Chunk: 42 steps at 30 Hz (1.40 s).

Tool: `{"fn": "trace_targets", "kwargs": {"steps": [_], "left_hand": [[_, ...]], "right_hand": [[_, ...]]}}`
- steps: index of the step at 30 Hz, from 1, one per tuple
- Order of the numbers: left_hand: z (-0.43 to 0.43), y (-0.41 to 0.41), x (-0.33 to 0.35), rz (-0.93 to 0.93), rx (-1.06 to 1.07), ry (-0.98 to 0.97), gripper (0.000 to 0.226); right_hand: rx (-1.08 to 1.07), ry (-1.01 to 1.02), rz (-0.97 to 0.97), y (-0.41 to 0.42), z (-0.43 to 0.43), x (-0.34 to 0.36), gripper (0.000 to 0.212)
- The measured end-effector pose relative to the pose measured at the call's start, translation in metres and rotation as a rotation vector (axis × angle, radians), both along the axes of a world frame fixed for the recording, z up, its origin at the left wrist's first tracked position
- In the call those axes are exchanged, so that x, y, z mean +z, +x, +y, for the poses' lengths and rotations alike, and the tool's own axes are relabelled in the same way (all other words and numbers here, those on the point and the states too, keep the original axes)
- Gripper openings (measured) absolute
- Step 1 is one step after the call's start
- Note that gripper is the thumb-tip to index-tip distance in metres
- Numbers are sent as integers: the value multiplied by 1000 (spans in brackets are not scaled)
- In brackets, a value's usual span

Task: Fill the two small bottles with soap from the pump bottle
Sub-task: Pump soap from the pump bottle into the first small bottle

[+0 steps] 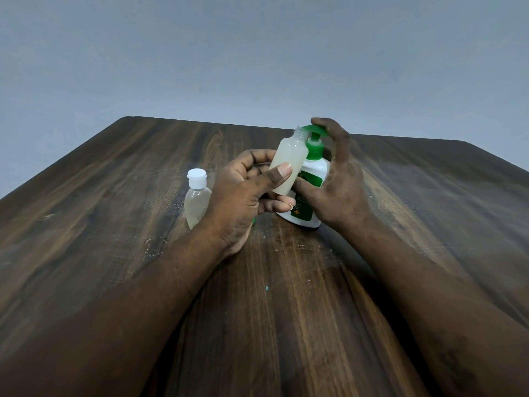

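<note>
A white pump bottle (313,179) with a green pump head and green label stands near the table's middle. My right hand (337,179) wraps round it, with a finger curled over the green pump head. My left hand (243,193) grips a small uncapped translucent bottle (289,161), tilted, with its open neck just under the pump spout. It holds pale soap. A second small bottle (196,202), clear with a white flip cap, stands upright to the left, partly behind my left wrist.
The dark wooden table (114,224) has scuffed, flecked spots near its middle. A small green thing (253,222) peeks out under my left hand. A plain grey wall rises behind the far table edge.
</note>
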<state>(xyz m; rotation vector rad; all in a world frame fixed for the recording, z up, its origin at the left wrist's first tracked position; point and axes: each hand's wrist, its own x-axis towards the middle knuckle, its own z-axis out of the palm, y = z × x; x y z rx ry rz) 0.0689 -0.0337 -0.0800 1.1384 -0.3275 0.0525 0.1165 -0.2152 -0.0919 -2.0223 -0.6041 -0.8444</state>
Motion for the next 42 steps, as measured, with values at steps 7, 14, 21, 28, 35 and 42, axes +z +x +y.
{"fn": "trace_targets", "kwargs": {"steps": [7, 14, 21, 28, 35, 42], "left_hand": [[1, 0, 1, 4, 1, -18, 41], [-1, -1, 1, 11, 2, -10, 41], [0, 1, 0, 12, 4, -19, 41], [-1, 0, 0, 11, 5, -10, 44], [-1, 2, 0, 7, 5, -22, 44], [-1, 2, -1, 5, 3, -10, 45]], "right_hand": [[11, 2, -8, -4, 2, 4, 97], [0, 8, -17, -4, 3, 3, 90], [6, -2, -13, -4, 3, 5, 96], [-24, -3, -20, -5, 3, 4, 90], [-9, -2, -8, -2, 3, 3, 97], [-8, 4, -19, -4, 3, 3, 92]]}}
